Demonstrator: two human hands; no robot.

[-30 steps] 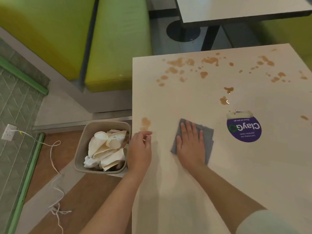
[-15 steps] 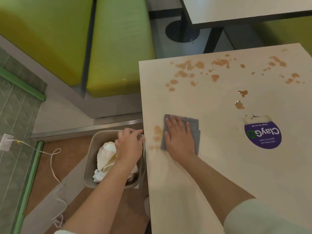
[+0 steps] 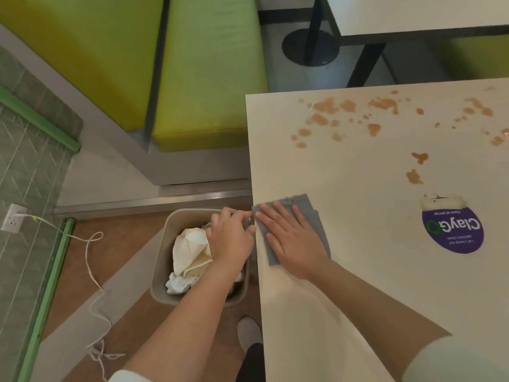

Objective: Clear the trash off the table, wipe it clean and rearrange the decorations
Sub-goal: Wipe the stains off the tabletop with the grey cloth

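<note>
Presently: grey cloth (image 3: pixel 316 216), folded, creased, at table (image 3: pixel 358 271) edge nearest bin (image 3: pixel 162 260); right hand (image 3: pixel 296 244) flat atop it, fingers straight. Left hand (image 3: pixel 230 238) curled over the bin; whether it holds anything cannot be told.

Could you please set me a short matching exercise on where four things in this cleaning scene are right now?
Things:
1. grey cloth
2. crumpled paper trash
3. brown spill marks
4. purple sticker

Places:
A. in the bin on the floor
B. far part of the table
C. under the right hand, at the table's left edge
D. right of the cloth

Pairs: 1-C, 2-A, 3-B, 4-D
</note>
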